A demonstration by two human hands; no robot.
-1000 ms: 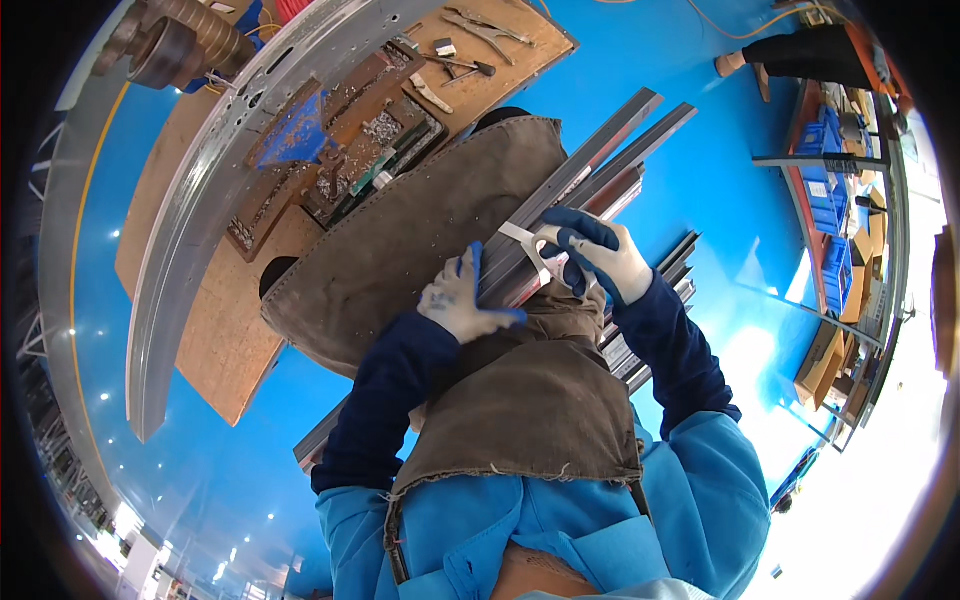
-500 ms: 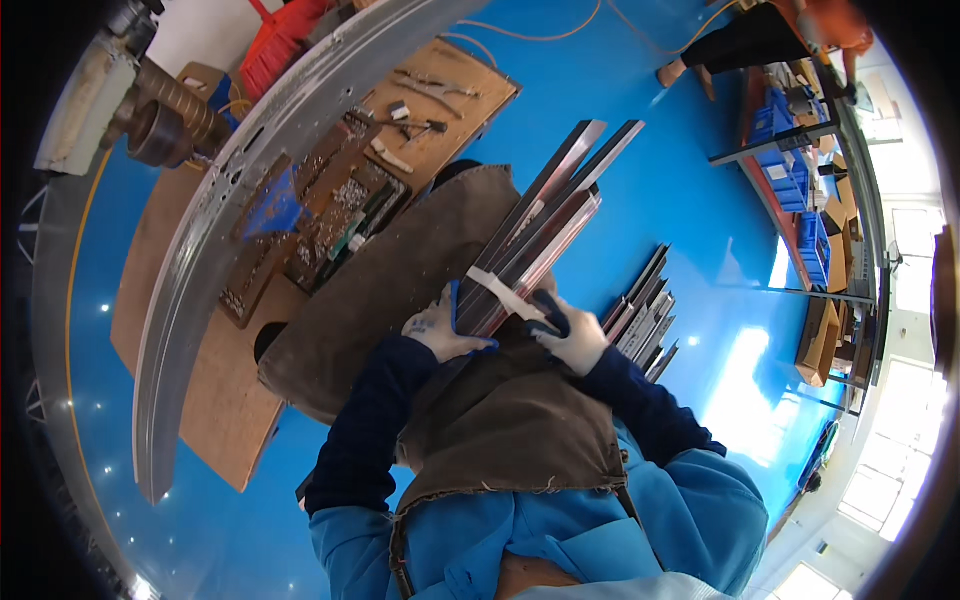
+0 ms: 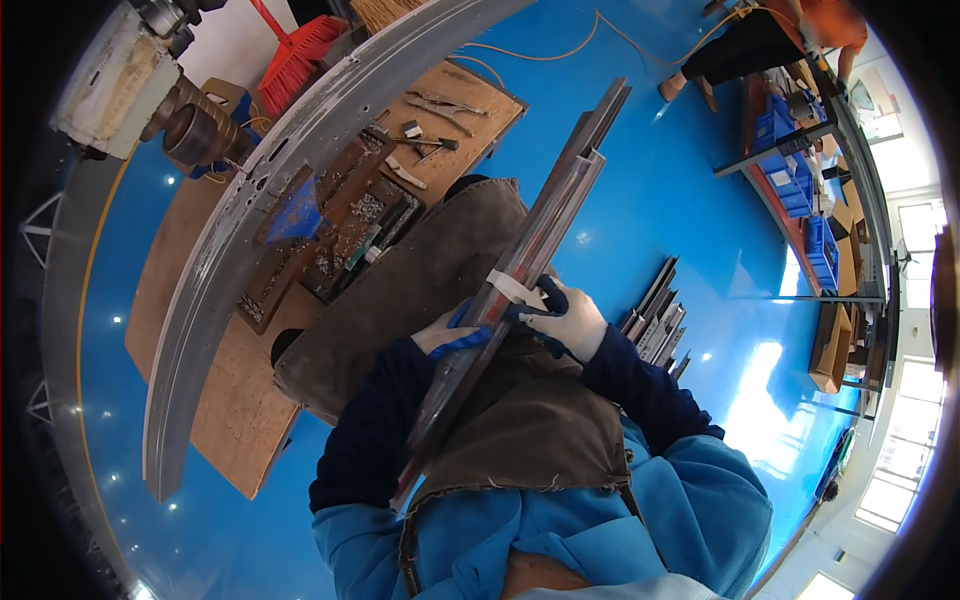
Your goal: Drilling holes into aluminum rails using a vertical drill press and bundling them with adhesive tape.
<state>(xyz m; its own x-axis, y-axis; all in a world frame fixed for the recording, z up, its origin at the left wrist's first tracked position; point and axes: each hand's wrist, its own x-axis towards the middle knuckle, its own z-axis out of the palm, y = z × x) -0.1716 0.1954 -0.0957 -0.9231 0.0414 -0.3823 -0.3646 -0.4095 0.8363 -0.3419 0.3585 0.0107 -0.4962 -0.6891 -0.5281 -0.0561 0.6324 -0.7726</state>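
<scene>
A bundle of long metal profiles (image 3: 560,200) runs slantwise over my lap, its near end by my left forearm and its far end out past my knees. Around its middle goes a white strip (image 3: 515,288), which looks like tape. My left hand (image 3: 455,332), in a white and blue glove, is closed on the bundle from the left, just below the strip; its fingertips are partly hidden. On the other side my right hand (image 3: 570,322), gloved likewise, has bent fingers at the strip's right end, pinching there.
A brown apron (image 3: 430,250) covers my legs. Ahead to the left, a wooden board (image 3: 465,95) holds pliers and trays of small metal parts, beside a curved grey metal rim (image 3: 215,240). More profiles (image 3: 655,320) lie right on the blue floor. A person (image 3: 745,45) stands near shelving with blue bins (image 3: 790,180).
The bundle has swung so its near end now reaches back along my left forearm, and its profiles lie closer together. Both hands remain near the white strip.
</scene>
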